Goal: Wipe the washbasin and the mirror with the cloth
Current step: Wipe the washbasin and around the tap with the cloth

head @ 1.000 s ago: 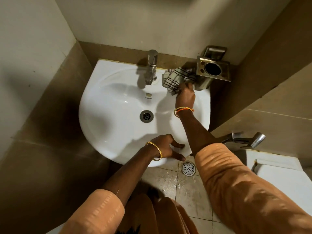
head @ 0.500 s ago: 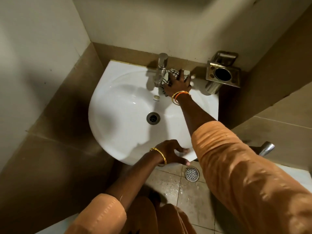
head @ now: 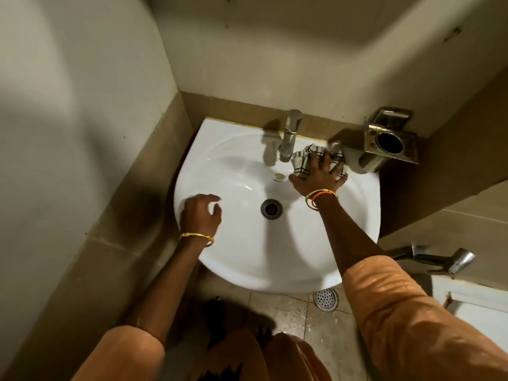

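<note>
A white washbasin [head: 247,259] is fixed in the corner, with a dark drain [head: 271,209] in its bowl and a steel tap [head: 289,136] at the back. My right hand [head: 316,178] lies flat, fingers spread, pressing a white cloth with dark checks [head: 301,160] onto the back ledge just right of the tap. My left hand [head: 202,213] rests at the basin's left rim with fingers curled and nothing in it. No mirror is in view.
A steel tumbler and soap holder [head: 391,143] juts from the wall right of the basin. A steel spray handle [head: 450,261] hangs lower right, above a white toilet tank [head: 475,312]. Walls close in on the left and back. A floor drain [head: 325,298] sits below the basin.
My left hand has left the basin's front rim and moved to its left rim. My right hand has opened flat on the cloth and slid it toward the tap.
</note>
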